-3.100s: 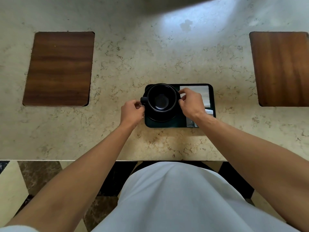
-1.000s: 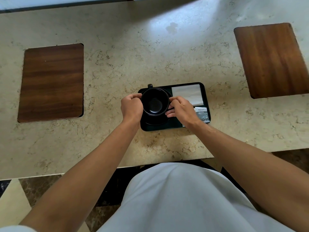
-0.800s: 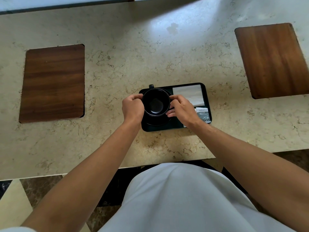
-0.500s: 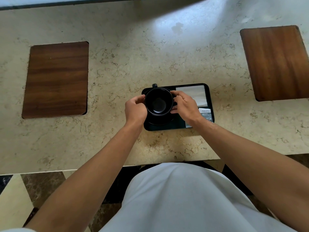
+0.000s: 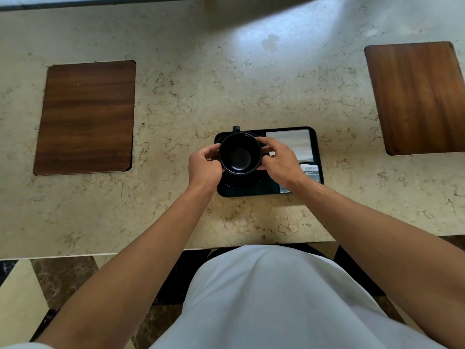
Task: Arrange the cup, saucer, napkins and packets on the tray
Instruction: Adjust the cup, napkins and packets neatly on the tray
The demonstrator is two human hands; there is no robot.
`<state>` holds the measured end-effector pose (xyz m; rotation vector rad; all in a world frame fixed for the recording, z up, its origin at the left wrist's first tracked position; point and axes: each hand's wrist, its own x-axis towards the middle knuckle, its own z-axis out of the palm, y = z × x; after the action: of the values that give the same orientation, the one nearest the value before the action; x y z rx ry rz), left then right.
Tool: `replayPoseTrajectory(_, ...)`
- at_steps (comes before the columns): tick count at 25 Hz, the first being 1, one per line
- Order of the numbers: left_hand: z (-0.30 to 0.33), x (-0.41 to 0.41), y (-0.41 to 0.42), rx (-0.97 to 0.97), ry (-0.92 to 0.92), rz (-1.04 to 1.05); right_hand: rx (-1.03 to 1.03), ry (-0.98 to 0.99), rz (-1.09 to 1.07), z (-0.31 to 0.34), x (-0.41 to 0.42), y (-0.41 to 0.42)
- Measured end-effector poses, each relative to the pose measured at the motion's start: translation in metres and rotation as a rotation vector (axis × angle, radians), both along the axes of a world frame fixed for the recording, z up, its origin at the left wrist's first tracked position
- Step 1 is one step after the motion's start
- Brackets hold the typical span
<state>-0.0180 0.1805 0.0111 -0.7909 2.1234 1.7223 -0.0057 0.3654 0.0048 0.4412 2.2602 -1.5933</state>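
The black cup [image 5: 239, 156] sat on its black saucer [image 5: 241, 181] at the left end of the dark tray [image 5: 254, 192]. The left hand [image 5: 204, 168] and right hand [image 5: 281, 161] gripped its sides. White napkins [image 5: 289, 142] and packets [image 5: 310, 173] lay right.

The tray [image 5: 254, 191] lies on the counter [image 5: 226, 91], between two inset panels [image 5: 85, 117]. On it: cup [image 5: 239, 157] on saucer [image 5: 239, 182] left, napkins [image 5: 292, 142] right rear, packets [image 5: 312, 173] right front.
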Motion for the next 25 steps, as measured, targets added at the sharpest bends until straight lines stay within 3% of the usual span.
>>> replayPoseTrajectory(8,-0.003,-0.002,-0.002,-0.02,-0.001,-0.009,0.052,-0.003,-0.007,-0.003,-0.001,0.001)
replayPoseTrajectory(13,0.01,-0.012,-0.004,-0.169,0.074,-0.079,0.152,0.025,-0.124,-0.001,-0.004,0.012)
replayPoseTrajectory(25,0.035,-0.037,0.051,-0.383,0.384,-0.484,0.272,0.041,-0.206,0.0,0.0,0.066)
